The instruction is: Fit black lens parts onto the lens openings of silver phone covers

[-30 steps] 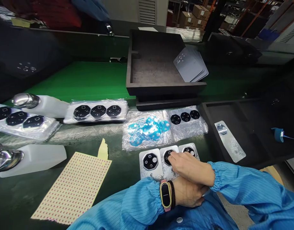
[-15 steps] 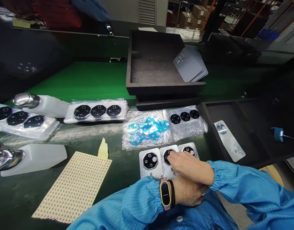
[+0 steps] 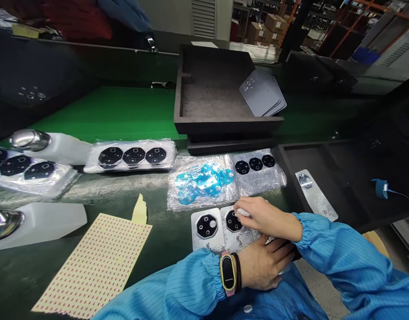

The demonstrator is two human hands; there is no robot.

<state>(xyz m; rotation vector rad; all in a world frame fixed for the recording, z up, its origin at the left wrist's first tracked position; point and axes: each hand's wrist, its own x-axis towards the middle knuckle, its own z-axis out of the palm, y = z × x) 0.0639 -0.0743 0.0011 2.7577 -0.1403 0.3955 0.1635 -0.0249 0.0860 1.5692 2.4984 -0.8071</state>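
Observation:
Three silver metal panels with black octagonal camera-like faces lie side by side in front of me: the left panel (image 3: 207, 242), the middle panel (image 3: 229, 238) and a right one mostly covered by my hands. My right hand (image 3: 267, 217) is closed in a pinch on a small white piece (image 3: 243, 213), over the black face of the middle panel. The white piece is too small to identify. My left hand (image 3: 264, 263) lies below it across the right panel, its fingers stretched out and slightly apart. What is under the left palm is hidden.
Behind the panels are a plastic bag with blue film pieces (image 3: 204, 182) and bagged black octagons (image 3: 258, 180). A red-dotted sticker sheet (image 3: 98, 262) and white pump bottles (image 3: 51, 222) stand left. Black trays (image 3: 224, 120) hold grey plates (image 3: 262, 95) and another silver panel (image 3: 316, 195).
My right hand has lifted slightly, and the white piece in its fingers now shows. My left hand's fingers have stretched out from a more curled pose. The view shifts a little.

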